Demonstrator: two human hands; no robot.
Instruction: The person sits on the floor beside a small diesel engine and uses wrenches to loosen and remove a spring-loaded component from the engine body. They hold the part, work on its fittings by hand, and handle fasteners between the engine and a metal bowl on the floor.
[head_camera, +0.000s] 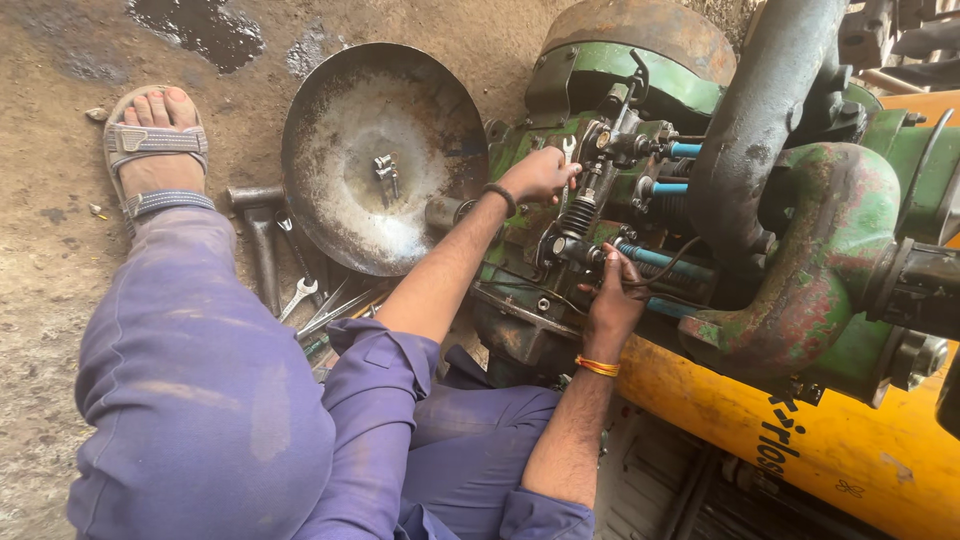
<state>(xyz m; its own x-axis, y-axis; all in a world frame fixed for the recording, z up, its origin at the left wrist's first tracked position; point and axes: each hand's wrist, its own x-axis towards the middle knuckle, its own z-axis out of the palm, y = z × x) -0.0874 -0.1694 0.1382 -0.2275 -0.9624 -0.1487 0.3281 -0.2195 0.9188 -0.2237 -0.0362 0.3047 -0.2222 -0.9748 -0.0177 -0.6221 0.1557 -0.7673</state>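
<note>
Presently: green engine (800, 290), worn, beside yellow tank (800, 440). Metal pan (370, 150) left of engine. Left hand (540, 175), grip closed on spanner (567, 150), working a fitting on the engine; right hand (612, 295) bracing the hoses, grip unclear. Next likely: steady turning.

Sleeves: you wear a purple-blue work shirt, both sleeves rolled up above the elbow, cuffs creased.
Trousers: same purple-blue cloth, dusty and smudged pale over your left knee.
Left wrist: a thin black band (501, 197) sits around it, just behind your left hand (538, 175).
Right wrist: an orange-and-red thread bangle (597, 366) circles it, below your right hand (612, 300).
Foot: a grey strapped sandal (152, 150) with two buckled bands, toes bare.
</note>
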